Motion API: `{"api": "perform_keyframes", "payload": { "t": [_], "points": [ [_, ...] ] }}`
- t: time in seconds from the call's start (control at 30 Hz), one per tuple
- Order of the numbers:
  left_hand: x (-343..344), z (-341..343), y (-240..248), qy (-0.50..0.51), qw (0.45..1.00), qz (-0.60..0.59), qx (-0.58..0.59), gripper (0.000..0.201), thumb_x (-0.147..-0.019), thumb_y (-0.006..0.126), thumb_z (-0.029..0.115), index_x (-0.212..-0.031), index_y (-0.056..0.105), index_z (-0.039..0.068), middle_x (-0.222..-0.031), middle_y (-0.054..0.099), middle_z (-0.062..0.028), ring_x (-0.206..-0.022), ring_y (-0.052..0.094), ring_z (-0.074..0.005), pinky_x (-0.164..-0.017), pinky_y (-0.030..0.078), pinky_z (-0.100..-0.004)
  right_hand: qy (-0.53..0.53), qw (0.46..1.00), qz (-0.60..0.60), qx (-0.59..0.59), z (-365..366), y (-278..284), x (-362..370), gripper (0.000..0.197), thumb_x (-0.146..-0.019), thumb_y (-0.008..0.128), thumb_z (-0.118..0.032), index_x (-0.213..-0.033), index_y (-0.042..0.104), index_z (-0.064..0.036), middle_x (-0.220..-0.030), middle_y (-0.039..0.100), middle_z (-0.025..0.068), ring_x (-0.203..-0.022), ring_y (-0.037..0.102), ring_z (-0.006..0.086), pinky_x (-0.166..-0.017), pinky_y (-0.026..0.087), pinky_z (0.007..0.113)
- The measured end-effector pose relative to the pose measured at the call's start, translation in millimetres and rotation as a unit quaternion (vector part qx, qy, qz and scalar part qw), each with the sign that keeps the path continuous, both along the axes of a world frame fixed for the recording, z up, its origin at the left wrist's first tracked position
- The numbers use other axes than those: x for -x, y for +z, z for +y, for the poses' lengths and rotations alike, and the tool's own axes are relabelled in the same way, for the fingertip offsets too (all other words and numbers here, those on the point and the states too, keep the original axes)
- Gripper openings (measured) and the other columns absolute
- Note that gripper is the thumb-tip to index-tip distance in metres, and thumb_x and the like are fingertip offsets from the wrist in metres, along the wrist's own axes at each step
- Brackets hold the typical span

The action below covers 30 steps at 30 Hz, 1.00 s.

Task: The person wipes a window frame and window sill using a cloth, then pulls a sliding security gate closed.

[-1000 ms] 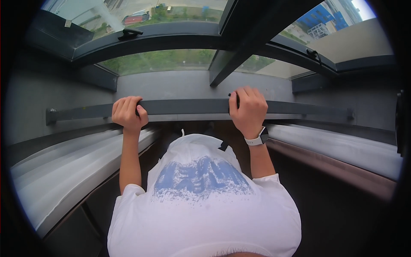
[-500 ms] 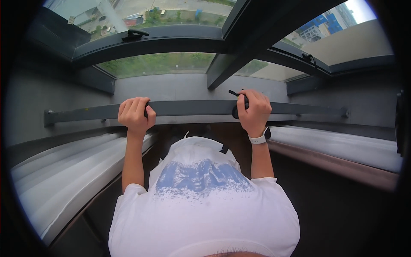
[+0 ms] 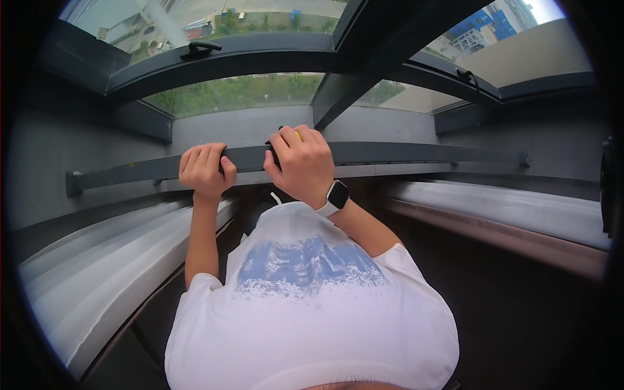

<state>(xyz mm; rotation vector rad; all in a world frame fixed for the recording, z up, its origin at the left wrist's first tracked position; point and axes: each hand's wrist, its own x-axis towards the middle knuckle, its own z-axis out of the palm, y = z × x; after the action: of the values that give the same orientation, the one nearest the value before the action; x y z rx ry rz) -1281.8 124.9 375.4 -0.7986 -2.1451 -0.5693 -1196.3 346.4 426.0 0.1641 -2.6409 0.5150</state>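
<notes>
My left hand (image 3: 203, 170) is closed over the left part of a flat grey rail (image 3: 403, 153) in front of me. A small dark piece shows between its thumb and fingers; I cannot tell what it is. My right hand (image 3: 303, 161) is wrapped round a black object (image 3: 273, 155) with a yellow patch, at the rail just right of my left hand. Its fingers hide most of that object, so its kind is unclear. A watch (image 3: 337, 195) with a pale strap sits on my right wrist.
Beyond the rail are a grey ledge (image 3: 260, 129) and dark-framed windows with black handles (image 3: 200, 48). White curtains (image 3: 123, 260) hang at the left, and more white fabric (image 3: 507, 207) hangs at the right. The rail's ends meet the side walls.
My right hand has moved left along the rail with the black object, close to my left hand. The left hand has stayed in place.
</notes>
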Motion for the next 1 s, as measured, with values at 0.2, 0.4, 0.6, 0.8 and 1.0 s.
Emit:
{"api": "perform_keyframes", "payload": {
  "t": [0.2, 0.4, 0.6, 0.8, 1.0],
  "points": [
    [-3, -2, 9, -0.018, 0.998, -0.057, 0.024, 0.02, -0.086, 0.059, 0.016, -0.091, 0.076, 0.007, -0.085, 0.075, -0.0085, -0.08, 0.074, -0.0299, -0.079, 0.056, -0.0393, -0.011, 0.998, 0.061, 0.003, 33, -3, -19, 0.029, -0.088, 0.074, -0.022, -0.113, 0.077, -0.0076, -0.112, 0.077, 0.0066, -0.105, 0.074, 0.0268, -0.107, 0.053, 0.05],
    [-5, -2, 8, -0.003, 0.998, -0.054, 0.016, 0.02, -0.083, 0.059, 0.015, -0.09, 0.076, 0.007, -0.085, 0.075, -0.0088, -0.081, 0.074, -0.0305, -0.081, 0.056, -0.0387, -0.191, 0.974, 0.113, -0.048, 198, -18, -93, 0.023, -0.092, 0.063, -0.016, -0.107, 0.078, -0.0054, -0.108, 0.078, 0.0119, -0.103, 0.073, 0.0344, -0.115, 0.049, 0.055],
    [-4, 2, 5, 0.009, 1.0, -0.024, 0.003, 0.022, -0.081, 0.057, 0.015, -0.085, 0.077, 0.007, -0.082, 0.076, -0.0093, -0.077, 0.074, -0.0296, -0.079, 0.057, -0.0388, -0.236, 0.971, 0.042, -0.021, 185, -4, -83, 0.014, -0.091, 0.067, -0.015, -0.094, 0.076, -0.0048, -0.096, 0.075, 0.013, -0.095, 0.071, 0.0371, -0.091, 0.057, 0.048],
    [-3, 3, 3, 0.007, 1.0, -0.012, 0.005, 0.022, -0.082, 0.057, 0.016, -0.085, 0.077, 0.007, -0.082, 0.075, -0.0091, -0.077, 0.074, -0.0297, -0.079, 0.057, -0.0391, -0.075, 0.994, 0.068, 0.033, 57, -3, -25, 0.015, -0.086, 0.075, -0.019, -0.091, 0.074, -0.005, -0.097, 0.074, 0.0098, -0.096, 0.072, 0.032, -0.09, 0.06, 0.046],
    [-2, -1, 8, -0.005, 0.998, -0.057, 0.036, 0.019, -0.083, 0.06, 0.016, -0.089, 0.076, 0.008, -0.084, 0.075, -0.0069, -0.079, 0.072, -0.0283, -0.079, 0.055, -0.0384, -0.04, 0.99, 0.068, 0.12, 30, 2, -16, 0.014, -0.089, 0.074, -0.021, -0.091, 0.075, -0.0076, -0.097, 0.074, 0.008, -0.094, 0.072, 0.0295, -0.095, 0.058, 0.043]
  ]
}}
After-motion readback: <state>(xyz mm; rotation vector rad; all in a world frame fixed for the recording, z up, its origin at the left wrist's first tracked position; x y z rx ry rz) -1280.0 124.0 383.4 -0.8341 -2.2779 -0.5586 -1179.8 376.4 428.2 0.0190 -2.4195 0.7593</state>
